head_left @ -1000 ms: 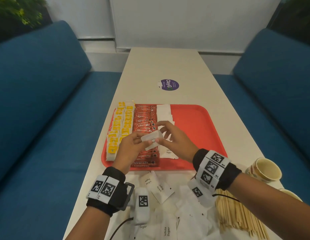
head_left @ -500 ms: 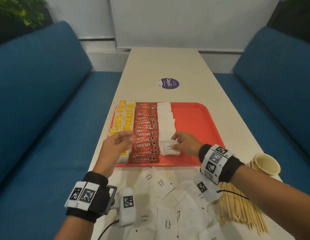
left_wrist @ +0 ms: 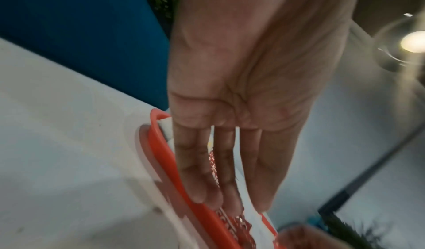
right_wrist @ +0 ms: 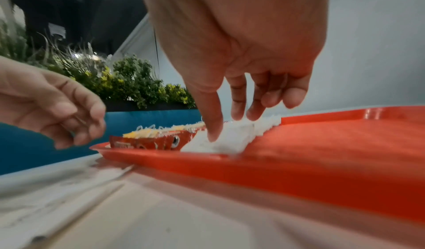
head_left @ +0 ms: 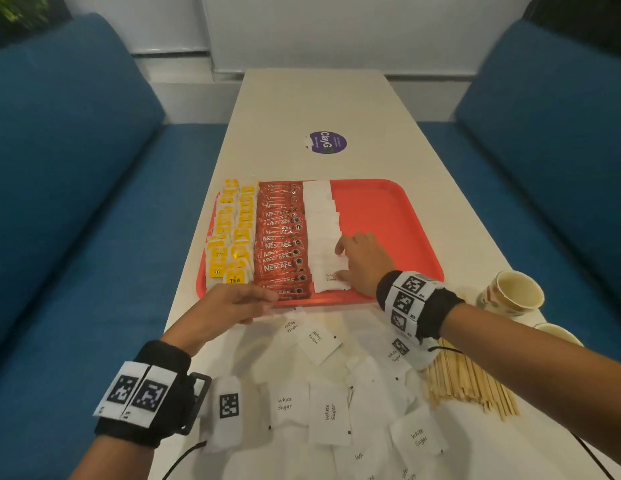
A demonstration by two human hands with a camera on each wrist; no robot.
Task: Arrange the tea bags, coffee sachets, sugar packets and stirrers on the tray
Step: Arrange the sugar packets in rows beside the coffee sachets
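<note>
Blue benches flank your table. Your right hand has just laid a sugar packet at the tray's six o'clock, fingertips pressing; your left hand, now released, hangs empty, so many packets remain.

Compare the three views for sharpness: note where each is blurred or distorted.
Head view: mostly sharp, left hand motion-blurred, wide-angle bending at the edges. Left wrist view: soft and smeared along the tray. Right wrist view: blurred table in front, right hand fairly clear.

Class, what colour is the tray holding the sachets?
Red-orange; the tray shows best in the head view.
</note>
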